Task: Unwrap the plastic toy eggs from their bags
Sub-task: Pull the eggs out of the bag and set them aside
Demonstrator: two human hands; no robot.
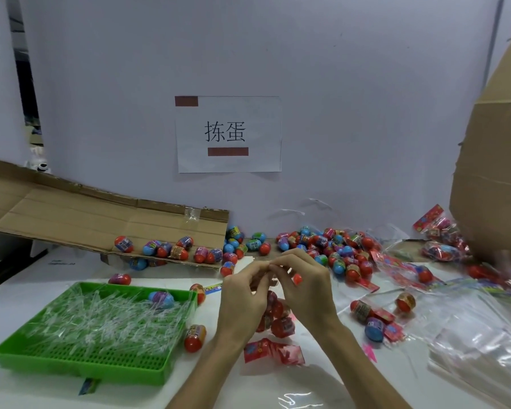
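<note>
My left hand (242,293) and my right hand (304,284) meet above the table, both pinching the top of a clear bag of eggs (278,317) that hangs below them. Several red eggs show inside it, and its red header card (273,351) lies on the table underneath. A heap of loose red and blue toy eggs (334,249) sits behind my hands. More wrapped eggs (372,317) lie to the right.
A green plastic tray (80,364) with clear wrapper strips and one egg stands front left. A flattened cardboard sheet (86,219) with eggs slopes at back left. A big cardboard box (493,172) rises at the right, full bags (443,237) beside it. Empty clear bags (469,335) pile front right.
</note>
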